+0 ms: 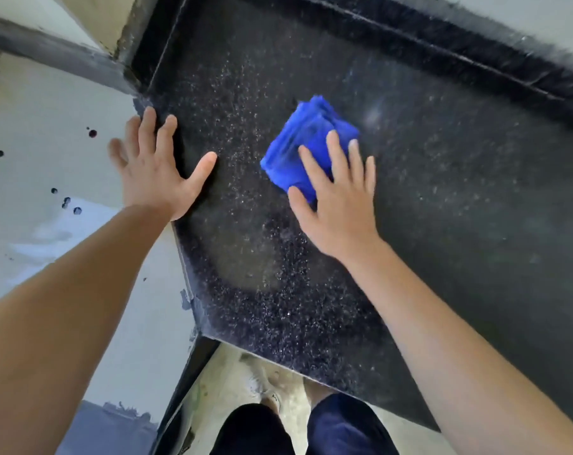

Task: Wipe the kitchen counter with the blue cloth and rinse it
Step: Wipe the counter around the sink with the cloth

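A folded blue cloth lies on the black speckled kitchen counter, near its middle. My right hand presses flat on the cloth's near part, fingers spread over it; the cloth looks blurred. My left hand rests open on the counter's left edge, its fingers apart and its thumb on the stone, holding nothing.
A raised black ledge runs along the counter's far side. A white wall with dark spots stands against the counter's left side. Below the front edge are the pale floor and the person's legs in dark trousers.
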{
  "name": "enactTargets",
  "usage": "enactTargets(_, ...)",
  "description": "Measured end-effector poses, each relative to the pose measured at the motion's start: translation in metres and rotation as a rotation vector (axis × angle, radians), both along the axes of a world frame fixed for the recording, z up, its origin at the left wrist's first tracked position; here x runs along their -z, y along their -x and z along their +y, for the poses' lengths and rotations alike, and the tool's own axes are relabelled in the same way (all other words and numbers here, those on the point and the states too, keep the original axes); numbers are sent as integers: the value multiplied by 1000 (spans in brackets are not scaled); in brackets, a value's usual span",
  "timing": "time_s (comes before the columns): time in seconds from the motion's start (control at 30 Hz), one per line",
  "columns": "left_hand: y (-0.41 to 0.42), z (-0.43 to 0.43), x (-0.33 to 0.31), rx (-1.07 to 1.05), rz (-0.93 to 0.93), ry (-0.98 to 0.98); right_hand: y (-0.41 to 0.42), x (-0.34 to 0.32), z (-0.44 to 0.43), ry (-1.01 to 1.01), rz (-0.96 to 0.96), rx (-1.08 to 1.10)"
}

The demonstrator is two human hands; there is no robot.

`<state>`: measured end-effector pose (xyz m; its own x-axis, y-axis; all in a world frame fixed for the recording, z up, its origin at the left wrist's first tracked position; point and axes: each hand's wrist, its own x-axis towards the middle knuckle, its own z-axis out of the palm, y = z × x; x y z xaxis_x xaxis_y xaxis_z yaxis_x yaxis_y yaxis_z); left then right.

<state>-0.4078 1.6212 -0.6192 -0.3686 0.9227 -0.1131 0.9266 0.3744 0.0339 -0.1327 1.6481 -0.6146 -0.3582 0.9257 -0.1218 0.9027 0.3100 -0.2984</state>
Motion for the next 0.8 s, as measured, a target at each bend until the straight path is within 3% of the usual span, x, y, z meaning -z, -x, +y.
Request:
enactTargets(0.17, 6, 1, -16, -1, -105, 142, -19, -19, -155, 7, -64, -266)
enactTargets(0.3, -18, -58, -38, 58, -122, 16, -70, -18, -209, 24, -55, -245)
enactTargets(0.5, -60, -230, -25, 52, -190, -46, -68, -10, -214, 37, -103, -268)
enactTargets(0.63, -52, -304, -11, 30, -157, -9, 1, -5, -185, 27, -134, -301)
enactTargets(0.8, -19, -335, -15, -109, -98, 50, 114, -5, -149, 48, -137, -309)
